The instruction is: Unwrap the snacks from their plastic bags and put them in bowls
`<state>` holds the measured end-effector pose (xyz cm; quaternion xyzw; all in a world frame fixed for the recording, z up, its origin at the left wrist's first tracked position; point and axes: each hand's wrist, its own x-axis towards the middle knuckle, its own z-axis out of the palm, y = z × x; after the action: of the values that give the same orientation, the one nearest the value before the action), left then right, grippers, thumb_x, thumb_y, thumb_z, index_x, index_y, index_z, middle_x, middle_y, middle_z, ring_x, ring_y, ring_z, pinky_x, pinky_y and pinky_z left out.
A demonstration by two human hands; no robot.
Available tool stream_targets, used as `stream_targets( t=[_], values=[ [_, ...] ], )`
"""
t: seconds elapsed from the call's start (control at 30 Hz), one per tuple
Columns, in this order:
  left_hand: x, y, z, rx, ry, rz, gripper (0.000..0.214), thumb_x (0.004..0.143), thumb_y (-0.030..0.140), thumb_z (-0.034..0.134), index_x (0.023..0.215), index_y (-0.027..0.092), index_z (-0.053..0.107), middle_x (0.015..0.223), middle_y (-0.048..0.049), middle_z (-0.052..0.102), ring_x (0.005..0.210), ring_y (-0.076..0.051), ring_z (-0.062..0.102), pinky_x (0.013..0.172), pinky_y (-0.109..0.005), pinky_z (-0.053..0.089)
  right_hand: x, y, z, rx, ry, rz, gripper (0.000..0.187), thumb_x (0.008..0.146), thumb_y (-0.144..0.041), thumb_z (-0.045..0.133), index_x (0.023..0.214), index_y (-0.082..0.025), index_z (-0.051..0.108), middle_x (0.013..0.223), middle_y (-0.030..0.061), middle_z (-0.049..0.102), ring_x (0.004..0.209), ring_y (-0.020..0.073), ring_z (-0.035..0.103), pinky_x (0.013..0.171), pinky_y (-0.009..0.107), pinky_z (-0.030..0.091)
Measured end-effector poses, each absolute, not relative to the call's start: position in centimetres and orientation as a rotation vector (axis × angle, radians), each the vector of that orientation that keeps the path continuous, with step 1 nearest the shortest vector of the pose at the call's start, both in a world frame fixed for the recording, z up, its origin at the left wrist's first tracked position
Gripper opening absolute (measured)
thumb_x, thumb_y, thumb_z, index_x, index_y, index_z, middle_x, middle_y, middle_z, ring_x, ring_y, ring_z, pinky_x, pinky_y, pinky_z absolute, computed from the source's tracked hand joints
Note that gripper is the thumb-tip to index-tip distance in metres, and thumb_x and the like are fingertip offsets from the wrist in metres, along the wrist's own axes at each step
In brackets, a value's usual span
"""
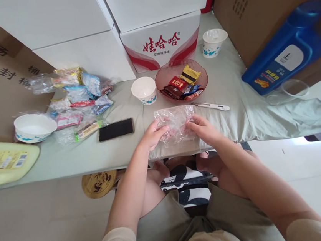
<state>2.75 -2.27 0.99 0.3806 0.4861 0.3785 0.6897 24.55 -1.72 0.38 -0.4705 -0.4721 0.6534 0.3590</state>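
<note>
Between my two hands is a clear plastic bag [175,120], crinkled and see-through, just above the front part of the cloth-covered surface. My left hand [154,133] grips its left side, thumb pressed over it. On the right side my right hand [203,129] pinches the same bag with thumb and fingers. Just behind the bag stands a pink ribbed bowl [159,74] with several wrapped snacks [178,83] in it. A white utility knife [212,106] lies right of the bag, and a white paper cup [144,91] stands behind my left hand.
A black phone [115,130] lies left, near a pile of wrapped snacks [77,91] and a white paper bowl [35,127]. Another paper cup [212,43] holds clear plastic. A blue bottle [285,48], a clear cup [294,89] and a yellow jug [7,160] flank the surface.
</note>
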Motion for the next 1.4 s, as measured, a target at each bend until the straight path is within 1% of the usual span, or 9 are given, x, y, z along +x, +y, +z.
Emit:
stream_targets(
  t=[0.1,0.23,0.47,0.57,0.7,0.93,1.1,1.27,1.4],
  values=[
    [2.4,-2.4,1.0,0.928,1.171,0.762,0.046,0.076,0.041,0.078,0.113,0.021,0.059,0.057,0.0032,0.066,0.048,-0.015,0.064,0.045,-0.021,0.044,24.6,-1.6,0.4,-1.255,-1.267,1.643,0.033,0.076,-0.050,0.071,0.085,-0.026,0.050,0.059,-0.0063,0.060,0.051,0.0126,0.057,0.050,0.026,0.045],
    [1.8,-2.2,1.3,0.870,1.108,0.858,0.043,0.073,0.039,0.077,0.108,0.022,0.060,0.055,0.0053,0.064,0.042,-0.012,0.059,0.043,-0.020,0.041,24.6,-1.5,0.8,-1.166,-1.197,1.638,0.040,0.075,-0.052,0.070,0.101,-0.027,0.054,0.056,-0.0095,0.055,0.046,0.0114,0.052,0.048,0.025,0.043],
    [1.5,-1.7,1.6,0.762,0.985,0.942,0.030,0.069,0.047,0.070,0.070,0.018,0.061,0.066,-0.0009,0.062,0.054,-0.012,0.059,0.050,-0.025,0.047,25.3,-1.6,1.5,-1.015,-1.114,1.748,0.032,0.072,-0.054,0.057,0.075,-0.022,0.060,0.069,0.0020,0.061,0.061,0.0158,0.058,0.060,0.033,0.051],
    [1.5,-1.7,1.1,0.911,1.047,0.936,0.028,0.062,0.032,0.079,0.077,0.018,0.060,0.071,0.0032,0.060,0.054,-0.008,0.055,0.052,-0.021,0.043,25.3,-1.4,1.0,-1.148,-1.130,1.685,0.037,0.072,-0.055,0.065,0.088,-0.024,0.055,0.070,-0.0017,0.060,0.061,0.0148,0.057,0.060,0.030,0.048],
    [1.4,-1.3,0.4,1.043,1.225,1.103,0.039,0.062,0.017,0.077,0.096,0.021,0.060,0.091,0.0025,0.064,0.068,-0.007,0.060,0.066,-0.020,0.047,25.1,-1.1,0.2,-1.276,-1.050,1.566,0.072,0.056,-0.034,0.081,0.116,-0.029,0.043,0.072,-0.0087,0.059,0.062,0.0132,0.055,0.062,0.027,0.044],
    [2.8,-2.5,0.1,1.257,1.442,1.210,0.018,0.078,0.031,0.073,0.087,0.020,0.062,0.085,-0.0025,0.066,0.080,-0.014,0.064,0.080,-0.028,0.051,24.8,-1.7,0.8,-1.323,-1.275,1.159,0.023,0.077,-0.039,0.066,0.075,-0.024,0.048,0.069,-0.0030,0.053,0.066,0.0141,0.049,0.066,0.029,0.039],
    [5.3,-3.7,-0.2,1.274,1.192,1.093,0.059,0.075,0.051,0.080,0.123,0.023,0.060,0.129,-0.0108,0.067,0.118,-0.024,0.064,0.098,-0.035,0.050,23.3,-3.5,1.0,-1.040,-1.569,1.228,0.020,0.089,-0.038,0.057,0.081,-0.025,0.044,0.094,0.0035,0.067,0.089,0.0193,0.062,0.082,0.034,0.047],
    [5.5,-3.3,0.2,1.290,1.165,1.058,0.051,0.081,0.064,0.068,0.104,0.018,0.070,0.094,-0.0064,0.074,0.084,-0.019,0.067,0.076,-0.029,0.053,22.5,-3.5,0.3,-1.152,-1.576,1.219,0.021,0.089,-0.042,0.058,0.098,-0.024,0.052,0.079,-0.0004,0.062,0.066,0.0153,0.056,0.065,0.031,0.045],
    [5.0,-3.2,0.4,1.142,1.113,1.033,0.048,0.078,0.063,0.072,0.092,0.017,0.072,0.081,-0.0036,0.070,0.072,-0.015,0.062,0.067,-0.027,0.049,22.8,-2.5,0.0,-1.241,-1.505,1.037,0.038,0.076,-0.039,0.071,0.106,-0.023,0.055,0.096,0.0041,0.067,0.078,0.0170,0.060,0.069,0.031,0.049]
  ],
)
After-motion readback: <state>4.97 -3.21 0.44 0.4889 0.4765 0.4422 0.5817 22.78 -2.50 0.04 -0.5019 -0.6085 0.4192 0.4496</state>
